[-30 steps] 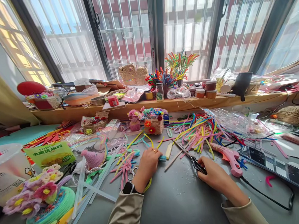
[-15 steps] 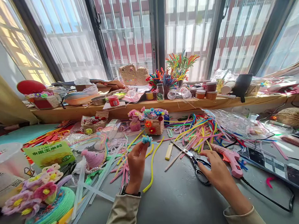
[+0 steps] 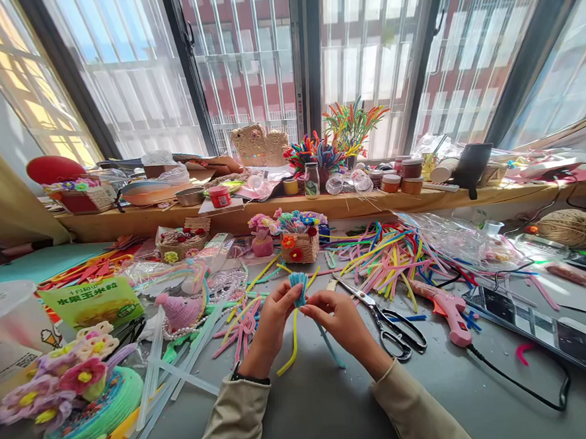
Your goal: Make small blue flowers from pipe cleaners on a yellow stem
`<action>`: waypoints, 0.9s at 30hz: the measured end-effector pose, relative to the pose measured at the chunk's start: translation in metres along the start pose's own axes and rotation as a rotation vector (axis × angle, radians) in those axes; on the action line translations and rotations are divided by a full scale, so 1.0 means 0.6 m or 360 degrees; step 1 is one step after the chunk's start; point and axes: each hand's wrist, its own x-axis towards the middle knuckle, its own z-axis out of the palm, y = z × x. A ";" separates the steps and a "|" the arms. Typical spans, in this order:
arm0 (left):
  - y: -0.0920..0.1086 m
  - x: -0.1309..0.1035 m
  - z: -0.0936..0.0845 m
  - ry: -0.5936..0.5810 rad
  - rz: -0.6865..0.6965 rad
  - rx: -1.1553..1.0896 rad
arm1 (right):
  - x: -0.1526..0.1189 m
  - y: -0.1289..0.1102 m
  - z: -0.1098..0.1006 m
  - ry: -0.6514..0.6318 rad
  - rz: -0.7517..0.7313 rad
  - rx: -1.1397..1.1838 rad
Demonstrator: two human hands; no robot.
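A folded bundle of light blue pipe cleaner (image 3: 300, 288) is pinched between the fingertips of my left hand (image 3: 275, 320), above the grey table. My right hand (image 3: 346, 322) closes its thumb and fingers on the lower right side of the same bundle. One blue strand (image 3: 330, 345) hangs down from the fingers towards the tabletop. To the right of my right hand lie black-handled scissors (image 3: 385, 316), blades pointing up and left. A yellow pipe cleaner (image 3: 295, 345) lies between my hands, partly hidden behind them.
A pink glue gun (image 3: 450, 312) with a black cord and a phone (image 3: 543, 330) lie at the right. Loose pipe cleaners (image 3: 379, 260) are heaped behind the scissors. Clear glue sticks (image 3: 196, 348), crocheted flowers (image 3: 69, 382) and a plastic cup (image 3: 12, 329) fill the left.
My right hand has left the scissors and moved left to the blue bundle. The bundle is now turned upright, with a strand showing below. The scissors' handles lie uncovered.
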 end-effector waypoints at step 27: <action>-0.011 -0.005 -0.007 -0.0443 -0.0402 0.0074 | -0.023 0.022 -0.005 -0.0444 0.0676 0.1491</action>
